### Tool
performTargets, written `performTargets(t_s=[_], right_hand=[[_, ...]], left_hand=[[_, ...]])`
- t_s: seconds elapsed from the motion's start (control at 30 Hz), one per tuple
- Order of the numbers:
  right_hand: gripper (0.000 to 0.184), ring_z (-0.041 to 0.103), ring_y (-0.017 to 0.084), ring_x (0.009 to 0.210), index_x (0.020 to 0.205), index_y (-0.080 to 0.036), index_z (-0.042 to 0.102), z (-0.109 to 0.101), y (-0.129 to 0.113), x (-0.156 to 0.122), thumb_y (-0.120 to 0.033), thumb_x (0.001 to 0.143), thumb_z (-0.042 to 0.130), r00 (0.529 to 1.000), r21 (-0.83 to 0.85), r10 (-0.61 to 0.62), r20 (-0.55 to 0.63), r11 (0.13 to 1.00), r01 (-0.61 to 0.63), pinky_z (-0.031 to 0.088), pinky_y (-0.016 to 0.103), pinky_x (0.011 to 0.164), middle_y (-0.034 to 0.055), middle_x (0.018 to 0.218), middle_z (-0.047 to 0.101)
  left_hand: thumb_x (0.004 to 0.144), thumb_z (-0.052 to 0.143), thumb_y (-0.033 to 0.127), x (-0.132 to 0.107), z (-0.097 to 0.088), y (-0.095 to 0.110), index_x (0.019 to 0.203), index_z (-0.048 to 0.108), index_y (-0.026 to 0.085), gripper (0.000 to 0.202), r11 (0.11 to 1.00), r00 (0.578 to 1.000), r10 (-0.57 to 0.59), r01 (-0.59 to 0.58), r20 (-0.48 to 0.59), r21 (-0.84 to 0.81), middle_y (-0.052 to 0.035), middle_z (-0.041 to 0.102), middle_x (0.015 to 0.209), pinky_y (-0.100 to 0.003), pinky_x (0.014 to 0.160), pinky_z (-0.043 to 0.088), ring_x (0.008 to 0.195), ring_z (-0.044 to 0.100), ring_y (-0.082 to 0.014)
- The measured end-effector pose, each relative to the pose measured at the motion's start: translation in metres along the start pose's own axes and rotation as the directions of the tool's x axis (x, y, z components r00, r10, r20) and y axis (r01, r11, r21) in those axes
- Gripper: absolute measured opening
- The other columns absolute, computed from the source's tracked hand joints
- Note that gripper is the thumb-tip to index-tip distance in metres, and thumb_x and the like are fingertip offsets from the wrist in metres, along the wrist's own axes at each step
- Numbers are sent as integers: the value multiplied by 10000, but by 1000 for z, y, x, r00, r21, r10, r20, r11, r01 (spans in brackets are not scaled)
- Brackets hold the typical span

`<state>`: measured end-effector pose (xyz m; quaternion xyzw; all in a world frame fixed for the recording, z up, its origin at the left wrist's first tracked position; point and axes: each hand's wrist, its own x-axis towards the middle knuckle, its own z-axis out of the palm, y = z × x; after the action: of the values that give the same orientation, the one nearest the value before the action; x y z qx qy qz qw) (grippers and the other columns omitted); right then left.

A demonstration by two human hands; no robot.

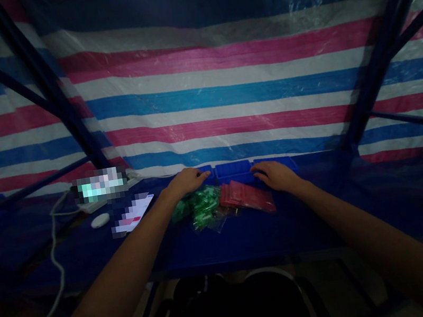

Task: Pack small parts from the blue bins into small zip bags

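Note:
Both my arms reach forward over a dark blue table (248,238). My left hand (186,180) lies flat, fingers stretched toward a blue tray (233,170) at the table's far edge. My right hand (276,175) rests palm down with fingers spread, touching the far end of a red packet (247,196). Between my hands lie clear bags of green parts (203,207), just below my left hand. Neither hand holds anything.
A striped pink, blue and white tarpaulin (208,89) hangs behind the table, with dark metal poles (51,87) on both sides. A power strip (100,202), a white cable (55,258), a small white oval object (100,220) and a blurred flat device (134,212) lie at left.

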<state>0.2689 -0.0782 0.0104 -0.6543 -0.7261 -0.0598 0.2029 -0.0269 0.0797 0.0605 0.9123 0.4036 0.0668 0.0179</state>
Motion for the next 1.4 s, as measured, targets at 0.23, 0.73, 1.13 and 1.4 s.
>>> performTargets(t_s=[0.23, 0.73, 1.13, 1.4], right_hand=[[297, 646, 250, 1153, 1264, -243, 650, 1, 2, 1, -306, 1012, 506, 1000, 19, -13, 0, 1000, 13, 476, 366, 1024, 95, 1256, 695], [281, 657, 246, 1125, 1248, -252, 654, 4, 5, 1, -309, 1010, 516, 999, 26, -39, -35, 999, 40, 488, 370, 1000, 92, 1228, 704], [299, 654, 242, 1111, 1271, -263, 634, -1, -1, -4, -333, 1016, 495, 1000, -63, -16, -20, 998, 14, 490, 344, 963, 84, 1228, 701], [303, 615, 247, 1092, 1234, -239, 658, 0, -4, -6, -346, 1029, 463, 994, -182, -79, -76, 981, 64, 451, 360, 974, 95, 1136, 704]], left_hand=[[944, 311, 707, 30, 15, -2, 1028, 769, 166, 714, 998, 975, 64, -58, 213, -37, -149, 758, 1056, -342, 867, 455, 910, 661, -271], [876, 570, 510, 49, 24, -12, 1062, 786, 191, 428, 958, 972, 86, -20, 219, -284, -134, 738, 1170, -395, 952, 442, 1025, 645, -293], [914, 543, 536, 12, 13, 4, 984, 781, 179, 435, 984, 983, 75, -100, -166, -146, -125, 758, 962, -386, 886, 479, 889, 670, -270], [1031, 395, 504, -69, 22, 55, 1257, 679, 234, 453, 915, 867, 281, -371, -411, -157, -60, 647, 1343, -460, 1202, 323, 1393, 454, -241]])
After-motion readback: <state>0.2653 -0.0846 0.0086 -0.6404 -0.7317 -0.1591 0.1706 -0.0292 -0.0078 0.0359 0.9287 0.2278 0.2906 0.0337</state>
